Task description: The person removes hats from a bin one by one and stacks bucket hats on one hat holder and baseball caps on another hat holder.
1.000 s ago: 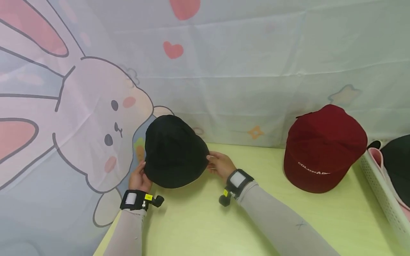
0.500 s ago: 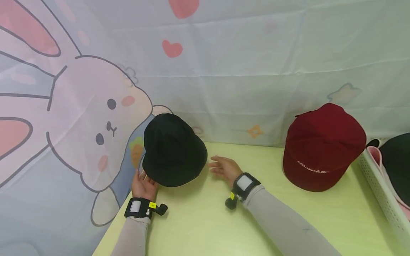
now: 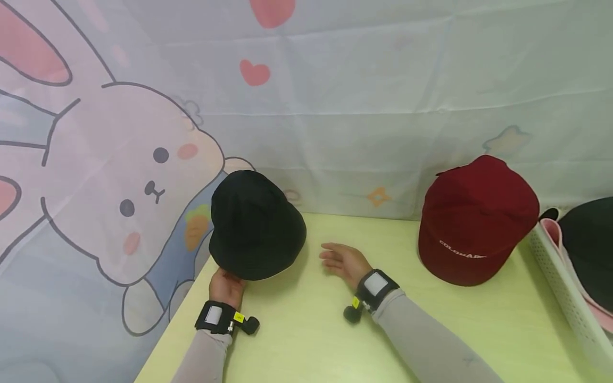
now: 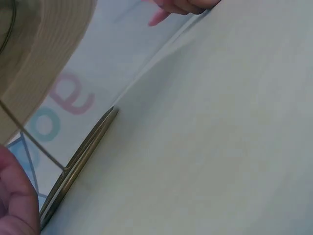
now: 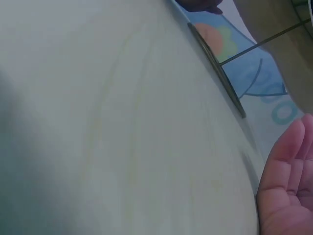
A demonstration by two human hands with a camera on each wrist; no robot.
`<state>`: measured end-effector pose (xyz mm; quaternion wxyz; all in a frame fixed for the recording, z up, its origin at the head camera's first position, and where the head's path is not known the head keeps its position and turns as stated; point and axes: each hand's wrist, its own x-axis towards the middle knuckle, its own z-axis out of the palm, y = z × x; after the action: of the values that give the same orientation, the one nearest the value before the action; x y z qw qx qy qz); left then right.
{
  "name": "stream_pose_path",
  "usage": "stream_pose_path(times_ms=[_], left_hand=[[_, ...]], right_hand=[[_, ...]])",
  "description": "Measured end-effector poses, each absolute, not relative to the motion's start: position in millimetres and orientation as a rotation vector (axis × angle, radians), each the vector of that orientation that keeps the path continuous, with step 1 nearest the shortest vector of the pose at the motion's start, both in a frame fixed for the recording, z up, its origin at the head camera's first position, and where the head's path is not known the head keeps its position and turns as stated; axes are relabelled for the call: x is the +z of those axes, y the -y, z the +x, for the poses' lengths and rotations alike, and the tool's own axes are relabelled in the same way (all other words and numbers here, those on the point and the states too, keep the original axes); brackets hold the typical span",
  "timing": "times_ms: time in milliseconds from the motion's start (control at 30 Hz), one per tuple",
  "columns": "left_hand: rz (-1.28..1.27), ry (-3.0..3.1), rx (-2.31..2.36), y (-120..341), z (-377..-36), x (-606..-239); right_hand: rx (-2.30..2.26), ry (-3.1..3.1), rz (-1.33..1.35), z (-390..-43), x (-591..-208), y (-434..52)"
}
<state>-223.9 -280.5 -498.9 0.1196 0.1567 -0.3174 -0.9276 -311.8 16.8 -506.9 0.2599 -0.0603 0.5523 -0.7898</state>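
A: Start nearest. Where are the hands?

B: Both rest low on the pale yellow-green tabletop [image 3: 311, 330]. The left hand [image 3: 227, 287] sits at the near-left rim of the round black fabric bucket hat [image 3: 256, 226], fingertips tucked under its brim; whether they grip it or only touch, I cannot tell. The right hand [image 3: 346, 261] lies slack, fingers loose, holding nothing, just clear of the hat's right side.

A: So which hand is nearer?

B: The left. The hat sits directly beyond it, and up and to the left of the right hand.

A: Its axis?

B: It is nearly round, so there is no clear long axis. It perches on a stand with a thin metal base [image 4: 78, 164], its crown tilted back toward the bunny-print cloth backdrop [image 3: 143, 159].

A: Farther off?

B: A dark red cap [image 3: 474, 221] at the right, well apart, and a white perforated basket [image 3: 560, 298] beyond it.
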Motion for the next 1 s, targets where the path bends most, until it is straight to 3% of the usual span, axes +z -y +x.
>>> stream_pose_path(times_ms=[500, 800, 1000], left_hand=[[0.243, 0.805, -2.928, 249, -222, -508], [-0.188, 1.021, -3.133, 214, -216, -517], [-0.164, 1.124, -3.153, 196, -218, -518]], right_hand=[[-2.237, -1.275, -0.202, -296, -518, -45], [-2.267, -1.232, -0.205, -285, -519, -53], [-2.277, -1.21, -0.199, -282, -520, -56]])
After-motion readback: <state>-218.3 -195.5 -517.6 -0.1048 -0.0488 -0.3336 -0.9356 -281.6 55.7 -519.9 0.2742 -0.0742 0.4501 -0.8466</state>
